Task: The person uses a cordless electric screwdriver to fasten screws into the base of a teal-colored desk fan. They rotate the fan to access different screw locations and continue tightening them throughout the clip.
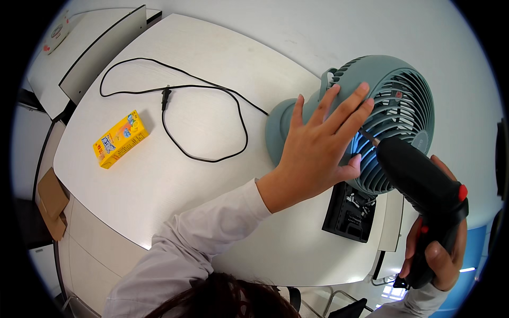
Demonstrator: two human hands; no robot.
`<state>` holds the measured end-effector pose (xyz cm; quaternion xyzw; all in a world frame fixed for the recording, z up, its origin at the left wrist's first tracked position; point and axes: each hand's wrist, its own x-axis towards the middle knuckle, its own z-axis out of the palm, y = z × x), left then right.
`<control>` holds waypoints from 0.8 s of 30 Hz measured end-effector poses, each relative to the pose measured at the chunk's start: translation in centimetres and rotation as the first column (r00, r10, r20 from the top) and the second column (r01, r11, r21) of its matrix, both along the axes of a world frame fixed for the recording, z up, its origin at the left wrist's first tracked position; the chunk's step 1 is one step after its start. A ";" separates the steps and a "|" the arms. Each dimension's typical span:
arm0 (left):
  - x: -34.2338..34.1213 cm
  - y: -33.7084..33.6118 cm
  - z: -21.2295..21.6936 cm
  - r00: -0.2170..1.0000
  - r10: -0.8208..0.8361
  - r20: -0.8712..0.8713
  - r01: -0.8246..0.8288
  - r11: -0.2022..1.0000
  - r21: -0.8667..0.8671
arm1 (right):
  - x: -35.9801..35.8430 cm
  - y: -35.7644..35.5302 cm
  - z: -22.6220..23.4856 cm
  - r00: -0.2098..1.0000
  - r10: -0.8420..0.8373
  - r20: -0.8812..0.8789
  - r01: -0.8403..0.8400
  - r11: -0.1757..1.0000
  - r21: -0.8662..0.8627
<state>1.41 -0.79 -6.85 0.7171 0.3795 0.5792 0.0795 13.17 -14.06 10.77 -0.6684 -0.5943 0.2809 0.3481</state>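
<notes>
Currently, the right hand grips a black, red-buttoned power screwdriver, its bit at the grille of a grey-green plastic fan on the white table's right side. The left hand spreads wide against the fan; if that tilts, the bit could slip toward those 5 fingers.

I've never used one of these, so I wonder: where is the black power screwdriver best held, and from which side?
Probably by the screwdriver handle, from the picture's lower right: it angles down from the thick black body, while the bit points up-left toward the fan. The right hand wraps it there.
</notes>
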 end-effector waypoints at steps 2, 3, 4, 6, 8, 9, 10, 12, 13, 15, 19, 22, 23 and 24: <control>0.0 0.0 0.0 1.000 0.002 -0.003 -0.002 1.000 0.002 | 0.2 -0.1 0.0 1.000 -0.001 0.018 0.001 1.000 -0.004; 0.0 0.0 0.0 1.000 0.000 -0.002 0.000 1.000 0.002 | 0.2 -0.2 0.0 1.000 -0.010 0.029 0.010 1.000 -0.005; 0.1 0.0 0.0 1.000 -0.001 0.000 0.001 1.000 0.001 | 0.3 -0.4 0.0 0.999 -0.018 0.040 0.018 1.000 -0.005; 0.0 0.0 0.0 1.000 0.001 0.000 -0.001 1.000 0.001 | 0.3 -0.6 0.0 0.999 -0.026 0.043 0.027 1.000 -0.001; 0.1 0.0 0.0 1.000 -0.001 0.001 0.001 1.000 0.000 | 0.4 -0.7 -0.1 0.999 -0.028 0.046 0.028 1.000 0.003; 0.1 0.0 0.0 1.000 0.000 0.001 0.000 1.000 -0.001 | 0.4 -0.7 -0.2 0.999 -0.026 0.047 0.026 1.000 0.005; 0.1 0.0 0.0 1.000 0.000 0.002 0.000 1.000 -0.002 | 0.4 -0.7 -0.2 0.998 -0.025 0.049 0.024 1.000 0.008; 0.1 0.0 0.0 1.000 0.002 0.003 -0.002 1.000 -0.002 | 0.4 -0.7 -0.2 0.999 -0.023 0.038 0.023 1.000 0.006; 0.1 0.0 0.0 1.000 0.001 0.003 -0.001 1.000 0.000 | 0.5 -0.7 -0.2 0.999 -0.023 0.033 0.022 1.000 0.005; 0.1 0.0 0.0 1.000 0.003 0.005 -0.003 1.000 0.000 | 0.5 -0.8 -0.3 0.999 -0.013 0.034 0.013 1.000 0.004; 0.1 -0.1 0.0 1.000 0.005 0.006 -0.005 1.000 -0.006 | 0.6 -0.8 -0.4 1.000 -0.018 0.015 0.018 1.000 0.006; 0.2 -0.1 0.0 1.000 0.000 0.012 0.000 1.000 0.001 | 0.4 -0.9 -0.3 1.000 -0.008 0.010 0.008 1.000 0.003; 0.2 -0.1 0.0 1.000 -0.002 0.014 0.002 1.000 0.003 | 0.4 -0.8 -0.3 1.000 0.001 0.011 -0.001 1.000 0.003; 0.2 -0.1 0.0 1.000 -0.010 0.010 0.010 1.000 0.002 | 0.5 -0.8 -0.3 1.000 0.010 0.012 -0.010 1.000 0.003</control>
